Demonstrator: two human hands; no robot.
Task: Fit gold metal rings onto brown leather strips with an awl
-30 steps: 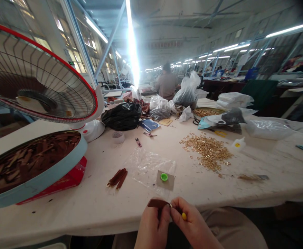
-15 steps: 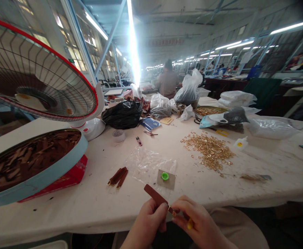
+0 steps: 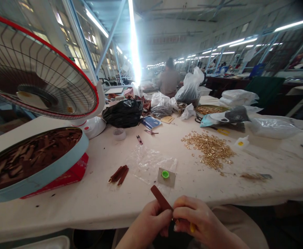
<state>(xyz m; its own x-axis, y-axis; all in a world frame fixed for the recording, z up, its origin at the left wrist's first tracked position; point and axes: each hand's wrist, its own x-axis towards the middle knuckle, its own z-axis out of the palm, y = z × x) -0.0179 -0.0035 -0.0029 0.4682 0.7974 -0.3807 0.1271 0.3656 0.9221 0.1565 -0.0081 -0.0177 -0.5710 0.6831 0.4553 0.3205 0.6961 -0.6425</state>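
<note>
Both my hands meet at the near table edge. My left hand point(image 3: 151, 223) pinches a brown leather strip point(image 3: 160, 197) that sticks up and to the left. My right hand point(image 3: 198, 219) is closed around the strip's lower end, and a small yellow thing point(image 3: 192, 227) shows under its fingers; what sits between the fingertips is too small to name. On the table just beyond lie a short stack of brown strips point(image 3: 119, 174), a clear plastic bag point(image 3: 151, 162) and a grey card bearing a green cap point(image 3: 164, 174). A pile of gold rings point(image 3: 210, 147) spreads at the right.
A round blue tin point(image 3: 50, 169) full of brown strips rests on a red box at the left, under a red-rimmed fan point(image 3: 37, 72). Black and clear bags point(image 3: 122, 113), a small glue bottle point(image 3: 240, 142) and a brush point(image 3: 255, 176) lie about. A person point(image 3: 169, 77) sits far behind.
The strip has swung from lying flat across my fingers to pointing up and left. Both hands dropped slightly toward me, and my right hand closed further over the strip's lower end.
</note>
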